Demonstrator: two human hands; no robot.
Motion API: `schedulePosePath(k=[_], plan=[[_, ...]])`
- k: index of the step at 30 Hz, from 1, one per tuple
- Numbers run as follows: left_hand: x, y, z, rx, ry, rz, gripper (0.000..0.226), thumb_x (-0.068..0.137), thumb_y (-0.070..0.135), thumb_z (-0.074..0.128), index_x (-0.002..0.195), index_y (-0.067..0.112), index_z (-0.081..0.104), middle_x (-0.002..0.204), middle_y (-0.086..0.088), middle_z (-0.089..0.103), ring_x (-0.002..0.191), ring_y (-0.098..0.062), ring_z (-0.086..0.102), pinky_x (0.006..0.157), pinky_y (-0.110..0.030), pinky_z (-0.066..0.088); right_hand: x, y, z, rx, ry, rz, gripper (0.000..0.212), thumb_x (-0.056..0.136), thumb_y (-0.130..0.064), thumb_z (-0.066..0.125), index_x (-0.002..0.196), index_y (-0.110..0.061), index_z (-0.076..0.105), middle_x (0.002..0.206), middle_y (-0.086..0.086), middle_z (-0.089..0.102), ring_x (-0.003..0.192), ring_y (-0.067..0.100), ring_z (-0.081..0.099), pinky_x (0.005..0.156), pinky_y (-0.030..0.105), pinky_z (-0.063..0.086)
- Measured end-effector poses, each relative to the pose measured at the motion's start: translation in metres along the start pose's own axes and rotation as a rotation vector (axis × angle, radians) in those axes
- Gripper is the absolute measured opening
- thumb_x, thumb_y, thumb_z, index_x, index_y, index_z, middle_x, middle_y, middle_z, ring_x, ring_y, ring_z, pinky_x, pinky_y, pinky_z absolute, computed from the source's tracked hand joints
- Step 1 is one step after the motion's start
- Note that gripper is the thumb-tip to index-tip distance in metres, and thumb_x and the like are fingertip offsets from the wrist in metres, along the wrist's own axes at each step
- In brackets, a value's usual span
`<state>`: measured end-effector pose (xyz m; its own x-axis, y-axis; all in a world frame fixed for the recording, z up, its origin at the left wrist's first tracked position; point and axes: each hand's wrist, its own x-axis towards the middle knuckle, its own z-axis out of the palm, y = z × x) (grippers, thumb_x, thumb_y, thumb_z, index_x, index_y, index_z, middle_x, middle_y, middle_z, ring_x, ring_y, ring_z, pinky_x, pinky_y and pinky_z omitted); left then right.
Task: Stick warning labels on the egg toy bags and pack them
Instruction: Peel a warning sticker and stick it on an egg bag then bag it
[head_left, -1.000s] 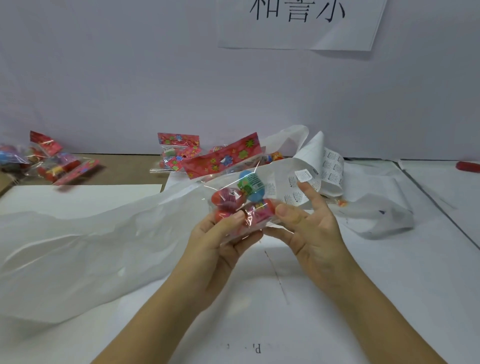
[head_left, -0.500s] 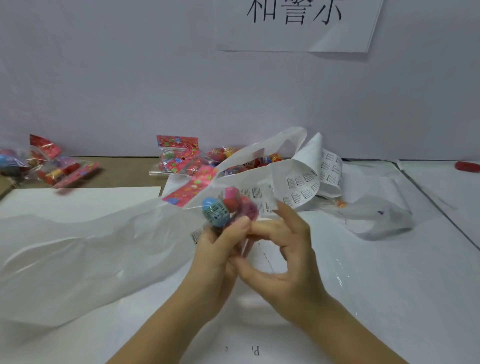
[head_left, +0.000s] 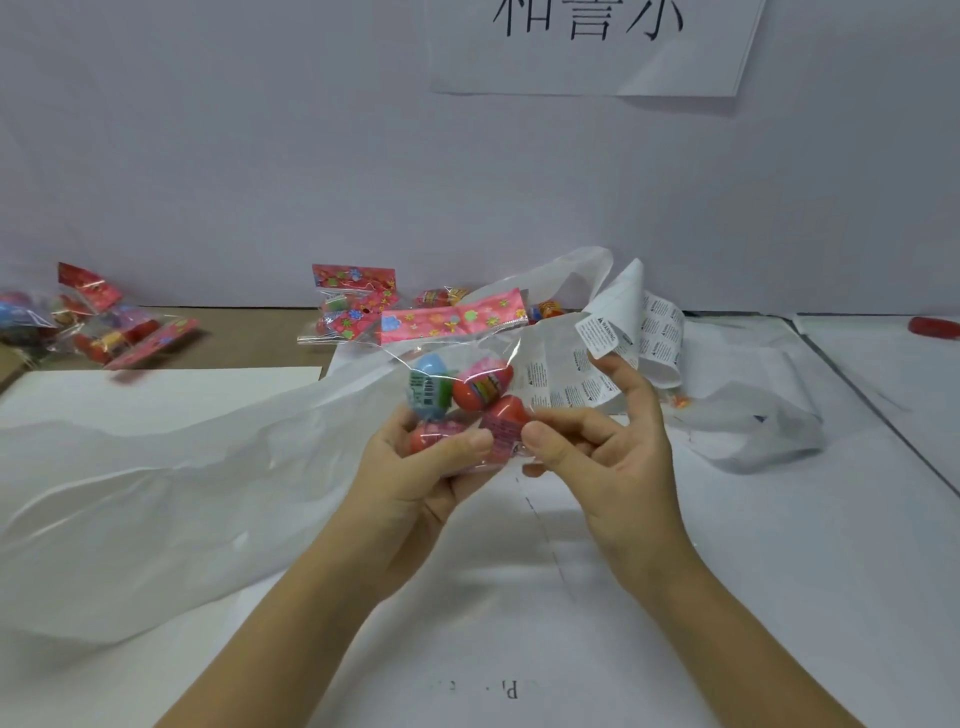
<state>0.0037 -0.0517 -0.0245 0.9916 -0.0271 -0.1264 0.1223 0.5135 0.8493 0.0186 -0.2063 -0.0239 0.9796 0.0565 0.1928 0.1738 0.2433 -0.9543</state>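
Egg toy bag is held aloft.
It is gripped by the left hand and pinched by the right hand; a warning label is stuck on a raised fingertip.

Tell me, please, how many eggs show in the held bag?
4: blue egg upper left, striped egg upper right, red egg lower right, pink egg lower left; fingers may hide more.

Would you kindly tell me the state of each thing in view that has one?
Egg toy bag: held upright in both hands.
Warning label: peeled, on a raised right fingertip.
Label sheet: curled, on the table.
Left hand: grips the bag's bottom.
Right hand: pinches the bag's edge.
White plastic bag: lying slack, crumpled.
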Motion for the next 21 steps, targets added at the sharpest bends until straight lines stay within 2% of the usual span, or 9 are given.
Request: schedulePosePath(k=[2,7,12,15,16,18,21], plan=[[-0.001,0.001,0.001,0.027,0.020,0.001,0.063,0.063,0.002,0.084,0.120,0.002,0.059,0.106,-0.020,0.073,0.094,-0.031,0.073,0.073,-0.029,0.060,-0.001,-0.001,0.001,-0.018,0.011,0.002,0.070,0.067,-0.019,0.073,0.124,-0.038,0.037,0.084,0.003,0.076,0.071,0.014,0.071,0.062,0.022,0.055],[-0.002,0.001,0.002,0.005,0.011,0.003,0.053,0.062,0.008,0.074,0.114,0.005,0.061,0.101,-0.017,0.075,0.089,-0.027,0.074,0.069,-0.026,0.059,-0.001,-0.002,-0.001,-0.019,0.027,0.012,0.062,0.076,-0.010,0.072,0.121,-0.039,0.040,0.078,0.005,0.075,0.062,0.018,0.070,0.061,0.023,0.056],[-0.003,0.001,0.004,-0.034,0.005,-0.040,0.051,0.070,0.015,0.075,0.118,0.007,0.061,0.107,-0.017,0.073,0.097,-0.031,0.072,0.069,-0.032,0.060,-0.003,-0.001,-0.001,-0.045,0.052,-0.059,0.060,0.081,0.002,0.068,0.120,-0.035,0.041,0.089,0.001,0.075,0.072,0.016,0.070,0.064,0.024,0.056],[-0.002,0.001,0.005,-0.026,0.041,-0.050,0.062,0.060,0.016,0.077,0.119,0.008,0.060,0.106,-0.016,0.074,0.096,-0.031,0.073,0.066,-0.032,0.060,-0.005,-0.001,-0.001,-0.088,0.086,-0.146,0.055,0.079,-0.005,0.074,0.118,-0.033,0.046,0.086,-0.002,0.074,0.075,0.011,0.067,0.071,0.022,0.053],[-0.002,0.001,0.006,-0.022,0.056,-0.049,0.070,0.054,0.016,0.080,0.120,0.008,0.059,0.106,-0.016,0.073,0.094,-0.031,0.073,0.065,-0.031,0.060,-0.005,-0.003,-0.002,-0.075,0.098,-0.154,0.047,0.077,-0.011,0.073,0.113,-0.033,0.052,0.081,-0.003,0.071,0.073,0.011,0.065,0.070,0.022,0.053],[-0.002,0.002,0.006,-0.018,0.082,-0.033,0.083,0.044,0.015,0.084,0.123,0.007,0.058,0.108,-0.018,0.072,0.091,-0.031,0.074,0.064,-0.031,0.060,-0.004,-0.009,-0.005,0.017,0.082,-0.094,0.026,0.072,-0.021,0.072,0.093,-0.035,0.067,0.065,-0.003,0.064,0.059,0.013,0.059,0.056,0.025,0.051],[-0.002,0.002,0.006,-0.010,0.087,0.005,0.080,0.041,0.013,0.085,0.117,0.009,0.059,0.102,-0.016,0.074,0.087,-0.031,0.074,0.062,-0.029,0.060,0.001,-0.015,-0.009,0.103,-0.037,0.074,0.004,0.066,-0.032,0.071,0.068,-0.030,0.071,0.051,0.000,0.054,0.042,0.016,0.049,0.040,0.026,0.041]])
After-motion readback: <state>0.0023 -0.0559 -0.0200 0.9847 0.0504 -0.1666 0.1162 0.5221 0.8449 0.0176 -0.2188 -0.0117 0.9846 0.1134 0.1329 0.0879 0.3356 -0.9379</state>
